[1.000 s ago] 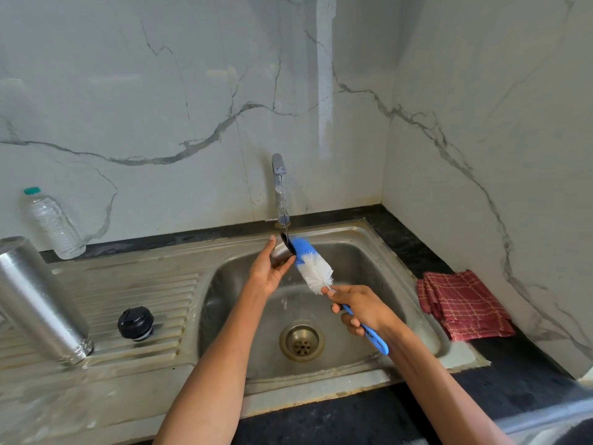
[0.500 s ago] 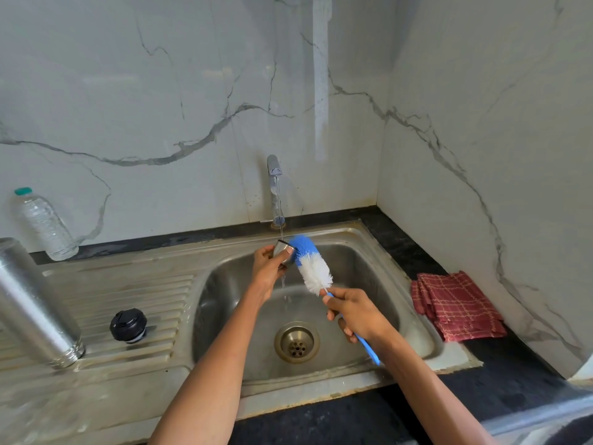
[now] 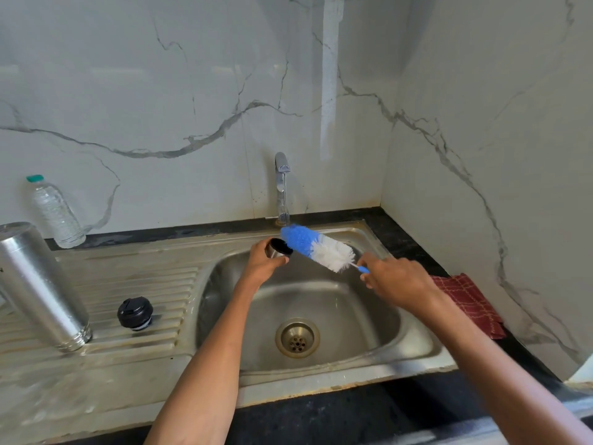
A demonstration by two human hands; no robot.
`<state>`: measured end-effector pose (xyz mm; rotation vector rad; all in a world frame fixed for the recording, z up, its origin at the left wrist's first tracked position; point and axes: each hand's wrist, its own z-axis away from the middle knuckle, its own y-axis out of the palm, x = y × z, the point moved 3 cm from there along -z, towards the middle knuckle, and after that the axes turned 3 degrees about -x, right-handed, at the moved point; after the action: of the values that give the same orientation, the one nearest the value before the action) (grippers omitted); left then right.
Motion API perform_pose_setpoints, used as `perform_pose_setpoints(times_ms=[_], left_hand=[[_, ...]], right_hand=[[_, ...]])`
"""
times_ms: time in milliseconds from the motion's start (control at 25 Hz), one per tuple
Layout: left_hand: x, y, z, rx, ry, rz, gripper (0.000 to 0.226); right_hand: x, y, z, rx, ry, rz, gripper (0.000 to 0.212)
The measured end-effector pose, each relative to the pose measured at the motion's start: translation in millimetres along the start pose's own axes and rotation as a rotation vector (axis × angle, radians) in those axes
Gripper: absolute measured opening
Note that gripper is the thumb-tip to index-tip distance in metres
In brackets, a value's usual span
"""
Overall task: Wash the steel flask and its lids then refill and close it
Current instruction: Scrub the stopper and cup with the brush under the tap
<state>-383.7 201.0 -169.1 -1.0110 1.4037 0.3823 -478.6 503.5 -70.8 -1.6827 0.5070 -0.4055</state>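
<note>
Left hand [image 3: 261, 263] grips steel cap lid [image 3: 279, 247]; right hand [image 3: 396, 281] holds bottle brush [image 3: 317, 247], now withdrawn to lid's 3 o'clock. Tap stream gone; scrubbing likely finished.

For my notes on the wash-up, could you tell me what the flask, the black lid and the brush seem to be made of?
Flask: looks like brushed steel; silvery, with soft streaked reflections along its side.
Black lid: probably plastic; glossy black moulded top over a paler ring at its base.
Brush: blue and white fluffy head, synthetic bristles or foam, hard to tell which; the blue bit of handle showing at the right hand looks plastic.
</note>
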Motion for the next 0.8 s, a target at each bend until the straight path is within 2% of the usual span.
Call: perform_pose_setpoints(times_ms=[120, 240, 320, 400, 480, 560, 680, 800], left_hand=[[-2, 2, 1, -0.002, 0.069, -0.046, 0.067], [-5, 5, 5, 0.080, 0.120, -0.092, 0.070], [-7, 8, 8, 0.112, 0.155, -0.164, 0.073], [-7, 10, 8, 0.135, 0.187, -0.192, 0.075], [-10, 10, 11, 0.155, 0.195, -0.212, 0.074], [-12, 9, 12, 0.152, 0.194, -0.225, 0.074], [-11, 10, 11, 0.152, 0.215, -0.236, 0.075], [-9, 12, 11, 0.183, 0.206, -0.285, 0.075]], right_hand=[[-8, -23, -1, -0.060, -0.051, 0.221, 0.018], [-15, -31, -10, -0.245, -0.133, 0.389, 0.029], [-19, -33, -20, -0.367, -0.228, 0.537, 0.026], [-19, -35, -30, -0.447, -0.403, 0.546, 0.018], [-21, -38, -39, -0.455, -0.543, 0.482, 0.014], [-27, -39, -47, -0.338, -0.513, 0.341, 0.026], [-33, -41, -53, 0.034, -0.268, -0.003, 0.024], [-33, -43, -52, 0.187, -0.176, -0.222, 0.038]])
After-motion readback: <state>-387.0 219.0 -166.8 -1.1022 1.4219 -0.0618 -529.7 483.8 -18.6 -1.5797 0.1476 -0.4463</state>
